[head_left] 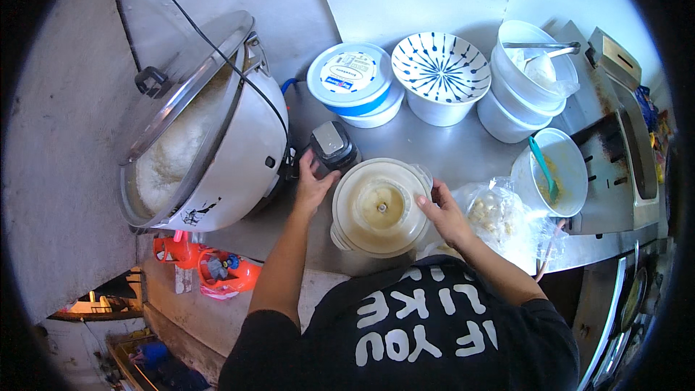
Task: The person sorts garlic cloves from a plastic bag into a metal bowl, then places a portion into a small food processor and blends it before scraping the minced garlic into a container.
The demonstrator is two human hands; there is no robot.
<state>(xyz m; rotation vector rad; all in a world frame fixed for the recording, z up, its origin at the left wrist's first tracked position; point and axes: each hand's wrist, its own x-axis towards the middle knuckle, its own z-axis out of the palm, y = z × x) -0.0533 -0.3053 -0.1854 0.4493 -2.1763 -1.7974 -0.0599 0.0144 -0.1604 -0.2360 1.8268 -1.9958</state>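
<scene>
I see my left hand point(313, 187) gripping the blender jug's point(380, 208) dark handle point(331, 146), my right hand point(443, 213) pressing its clear rim. Behind the jug sits a round white tub point(355, 83) with a blue-labelled lid.

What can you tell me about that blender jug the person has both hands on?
The blender jug is a round, clear plastic container seen from above, standing upright on the steel counter. A pale, creamy liquid fills its bottom, and the metal blade hub shows at the centre. No lid is on it. The left hand is by its dark handle; the right hand touches its right rim. A large rice cooker stands to its left, a plastic bag to its right.
</scene>
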